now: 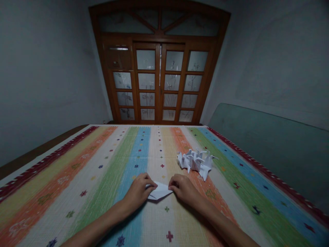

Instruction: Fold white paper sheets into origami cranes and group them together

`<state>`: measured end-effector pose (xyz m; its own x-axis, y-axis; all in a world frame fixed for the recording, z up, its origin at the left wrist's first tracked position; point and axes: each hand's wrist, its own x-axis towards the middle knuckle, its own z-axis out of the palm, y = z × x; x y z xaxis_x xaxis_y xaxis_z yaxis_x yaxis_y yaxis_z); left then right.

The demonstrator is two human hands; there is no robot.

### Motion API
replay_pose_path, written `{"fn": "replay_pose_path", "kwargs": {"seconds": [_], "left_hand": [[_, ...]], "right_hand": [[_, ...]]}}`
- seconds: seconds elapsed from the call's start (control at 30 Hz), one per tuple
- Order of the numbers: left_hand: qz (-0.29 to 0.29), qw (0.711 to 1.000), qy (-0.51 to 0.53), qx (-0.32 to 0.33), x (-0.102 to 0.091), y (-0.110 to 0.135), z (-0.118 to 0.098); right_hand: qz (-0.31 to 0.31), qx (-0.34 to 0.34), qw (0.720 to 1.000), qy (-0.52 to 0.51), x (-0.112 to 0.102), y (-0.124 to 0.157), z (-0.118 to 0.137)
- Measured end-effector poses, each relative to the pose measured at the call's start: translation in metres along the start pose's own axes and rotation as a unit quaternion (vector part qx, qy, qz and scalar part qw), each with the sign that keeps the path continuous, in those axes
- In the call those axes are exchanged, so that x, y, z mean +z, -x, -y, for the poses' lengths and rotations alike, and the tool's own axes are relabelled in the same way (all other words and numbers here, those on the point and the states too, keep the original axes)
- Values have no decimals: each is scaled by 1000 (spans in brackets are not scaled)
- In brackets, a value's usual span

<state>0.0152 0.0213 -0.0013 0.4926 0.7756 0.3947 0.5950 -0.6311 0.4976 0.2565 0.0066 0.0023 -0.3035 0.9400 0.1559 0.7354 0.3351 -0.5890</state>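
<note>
A folded white paper (159,192) is being held down on a striped woven cover (84,178), right in the middle of the working space! One end is covered by the left hand (138,192), and the opposite tip is taken by the right hand (183,189), both grips closed on the paper, apparently so that it is kept steady against the soft cloth. It is held directly in front of the body, within easy reach of both hands. Just beyond the right hand, a heap of folded paper shapes (196,164) is left clear of the hands. Glazed wooden doors (159,82) are seen far ahead.
</note>
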Motion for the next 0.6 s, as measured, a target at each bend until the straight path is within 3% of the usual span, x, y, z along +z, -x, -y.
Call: {"fn": "replay_pose_path", "kwargs": {"seconds": [0.27, 0.4, 0.6], "left_hand": [[46, 988, -77, 124, -7, 14, -4], [95, 974, -87, 185, -21, 11, -7], [178, 958, -90, 204, -43, 6, -15]], "right_hand": [[25, -10, 999, -47, -7, 0, 0], [41, -24, 998, -45, -13, -1, 0], [97, -67, 993, -1, -28, 4, 1]]}}
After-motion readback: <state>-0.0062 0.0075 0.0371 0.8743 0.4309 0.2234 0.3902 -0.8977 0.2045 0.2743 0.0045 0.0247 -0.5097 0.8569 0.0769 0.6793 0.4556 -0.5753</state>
